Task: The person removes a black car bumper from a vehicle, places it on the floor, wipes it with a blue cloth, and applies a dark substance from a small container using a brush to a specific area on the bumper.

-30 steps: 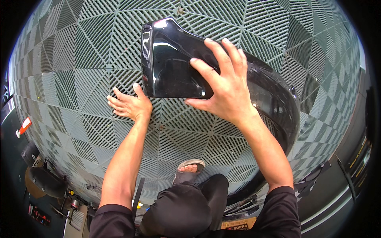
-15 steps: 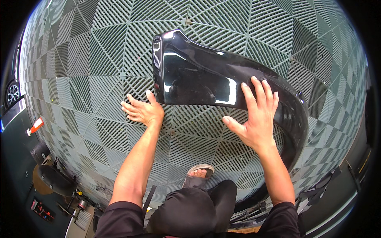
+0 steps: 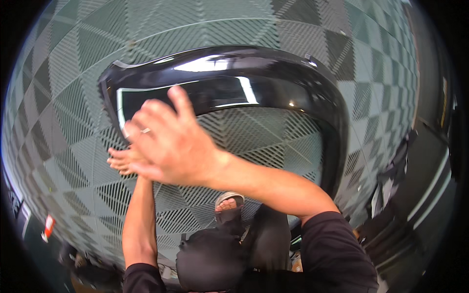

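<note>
A glossy black curved car body panel (image 3: 288,83) lies on the floor in front of me, its broad end to the left and its narrower part bending round toward me on the right. My right hand (image 3: 171,141) has crossed to the left and is over the panel's broad end, fingers spread and smeared by motion; contact cannot be made out. Beneath and beside it, my left hand (image 3: 126,160) is at the panel's near left corner, fingers stretched out and partly covered by the right hand. Neither hand shows anything held.
Grey and dark ribbed floor tiles (image 3: 254,141) lie under everything. My sandalled foot (image 3: 227,204) is just inside the panel's curve. An orange-red bottle (image 3: 49,225) is at the far left, and dark cloth-like items (image 3: 391,180) lie at the right edge.
My right hand has left the panel's middle and swung left across my left hand. The view has shifted, so the panel appears further left and turned, with more of its right bend showing.
</note>
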Demonstrator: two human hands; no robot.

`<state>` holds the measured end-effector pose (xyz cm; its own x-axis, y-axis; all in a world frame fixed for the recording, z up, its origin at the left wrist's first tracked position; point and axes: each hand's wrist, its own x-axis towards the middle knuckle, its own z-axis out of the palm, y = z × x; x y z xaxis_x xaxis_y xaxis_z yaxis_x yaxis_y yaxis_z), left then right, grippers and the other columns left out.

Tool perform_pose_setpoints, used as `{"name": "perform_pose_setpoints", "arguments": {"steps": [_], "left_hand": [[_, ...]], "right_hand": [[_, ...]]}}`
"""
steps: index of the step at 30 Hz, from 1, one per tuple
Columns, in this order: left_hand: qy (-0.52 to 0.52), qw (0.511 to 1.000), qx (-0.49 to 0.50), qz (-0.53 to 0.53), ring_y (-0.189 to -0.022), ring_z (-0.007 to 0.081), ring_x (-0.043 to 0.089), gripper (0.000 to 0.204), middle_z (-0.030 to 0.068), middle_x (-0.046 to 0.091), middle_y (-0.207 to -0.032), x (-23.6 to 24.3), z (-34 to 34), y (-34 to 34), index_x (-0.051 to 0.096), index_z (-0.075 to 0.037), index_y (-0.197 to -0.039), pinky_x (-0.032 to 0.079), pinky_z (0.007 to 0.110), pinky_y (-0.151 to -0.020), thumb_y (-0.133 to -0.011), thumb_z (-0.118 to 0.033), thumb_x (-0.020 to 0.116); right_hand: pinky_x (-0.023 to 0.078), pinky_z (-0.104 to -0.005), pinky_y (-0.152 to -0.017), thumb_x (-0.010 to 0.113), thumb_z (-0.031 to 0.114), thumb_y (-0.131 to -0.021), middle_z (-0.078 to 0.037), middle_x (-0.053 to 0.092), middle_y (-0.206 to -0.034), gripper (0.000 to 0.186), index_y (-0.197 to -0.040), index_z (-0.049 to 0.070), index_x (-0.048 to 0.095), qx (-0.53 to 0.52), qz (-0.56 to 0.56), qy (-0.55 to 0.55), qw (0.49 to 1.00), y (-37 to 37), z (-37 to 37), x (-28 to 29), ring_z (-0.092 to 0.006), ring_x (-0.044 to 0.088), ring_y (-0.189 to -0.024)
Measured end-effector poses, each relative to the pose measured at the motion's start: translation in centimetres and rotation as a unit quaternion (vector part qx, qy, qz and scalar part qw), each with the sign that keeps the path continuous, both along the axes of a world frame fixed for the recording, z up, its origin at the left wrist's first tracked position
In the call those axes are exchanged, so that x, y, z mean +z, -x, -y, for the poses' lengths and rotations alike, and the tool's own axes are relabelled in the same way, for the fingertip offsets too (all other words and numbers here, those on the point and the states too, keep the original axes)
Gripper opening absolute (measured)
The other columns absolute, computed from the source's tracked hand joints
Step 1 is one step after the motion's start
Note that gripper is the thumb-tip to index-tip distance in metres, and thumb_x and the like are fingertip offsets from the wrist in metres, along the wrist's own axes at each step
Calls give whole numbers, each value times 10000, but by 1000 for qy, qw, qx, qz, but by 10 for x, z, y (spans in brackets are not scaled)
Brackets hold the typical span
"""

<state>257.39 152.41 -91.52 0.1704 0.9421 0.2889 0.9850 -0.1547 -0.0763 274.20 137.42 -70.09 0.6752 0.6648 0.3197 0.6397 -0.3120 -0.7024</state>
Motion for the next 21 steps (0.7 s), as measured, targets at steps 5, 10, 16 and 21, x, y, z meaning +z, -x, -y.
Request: {"name": "perform_pose_setpoints", "arguments": {"steps": [5, 10, 16, 21], "left_hand": [[36, 999, 20, 6, -1451, 412, 247, 819, 215, 273, -1567, 2, -9, 3, 361, -150, -1482, 235, 634, -1109, -904, -725, 426], [28, 999, 25, 22, -1429, 425, 275, 865, 221, 307, -1545, -4, -15, 6, 393, -160, -1468, 244, 649, -1096, -878, -792, 377], [-75, 997, 29, -15, -1358, 394, 416, 768, 193, 465, -1456, -13, -22, -2, 499, -189, -1385, 358, 652, -1021, -871, -759, 467], [109, 982, -97, 123, -1325, 425, 414, 795, 247, 465, -1432, 44, -22, 30, 427, 18, -1425, 306, 526, -1102, -941, -610, 488]], "right_hand": [[520, -370, -747, 756, 165, -788, -50, 630, -776, 154, -805, 58, 646, -49, -82, -77, 992, 33, 98, -14, -236, 632, -752], [408, -394, -469, 712, 267, -898, -76, 434, -503, 464, -550, 95, 458, -226, -150, 120, 955, 76, 254, -50, -247, 473, -450], [383, -494, -1017, 732, 208, -805, -182, 543, -1277, 480, -1212, 23, 558, -379, -66, 262, 885, 142, 422, -118, -379, 505, -1190], [250, -588, -1118, 654, 324, -843, -182, 440, -1418, 579, -1330, 45, 511, -348, -64, 306, 884, 149, 432, -151, -382, 374, -1349]]}}
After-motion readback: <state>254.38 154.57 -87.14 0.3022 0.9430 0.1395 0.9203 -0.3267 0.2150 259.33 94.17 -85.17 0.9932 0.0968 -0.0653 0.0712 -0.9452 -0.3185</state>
